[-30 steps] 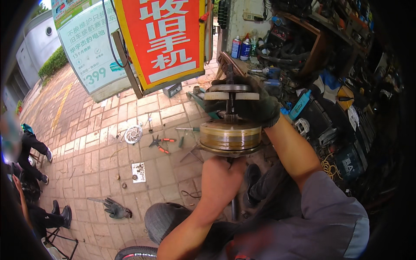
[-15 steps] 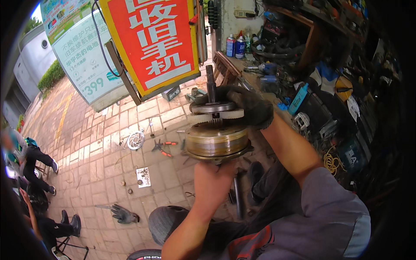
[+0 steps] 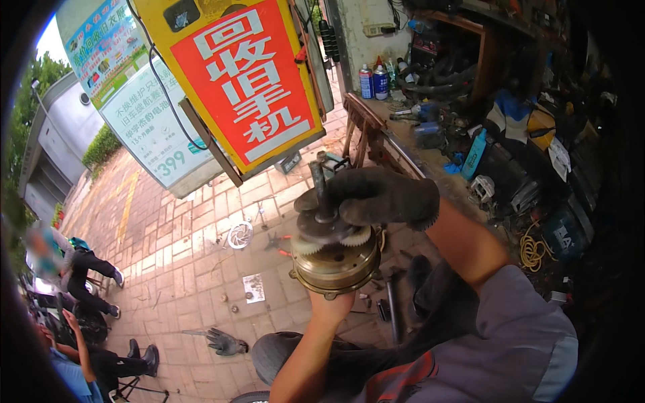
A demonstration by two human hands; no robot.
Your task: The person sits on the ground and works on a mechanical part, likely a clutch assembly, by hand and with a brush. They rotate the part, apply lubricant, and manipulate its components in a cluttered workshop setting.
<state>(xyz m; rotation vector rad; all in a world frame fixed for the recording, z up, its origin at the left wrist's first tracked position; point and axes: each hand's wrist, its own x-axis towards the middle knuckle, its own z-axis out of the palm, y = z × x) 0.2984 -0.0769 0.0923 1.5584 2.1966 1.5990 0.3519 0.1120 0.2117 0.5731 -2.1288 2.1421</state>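
The gloved right hand (image 3: 377,195) closes around a steel shaft (image 3: 318,178) above white toothed gears (image 3: 357,238); the left hand (image 3: 332,306), grip hidden, supports the round brassy motor (image 3: 338,270).

Matt, slightly rough cloth covers the right-hand fingers (image 3: 363,209); between them stands a dull metal shaft (image 3: 318,183). Just beneath them, matt gears (image 3: 355,239) look plastic, above a smooth, glossy, brass-like metal drum (image 3: 338,267).
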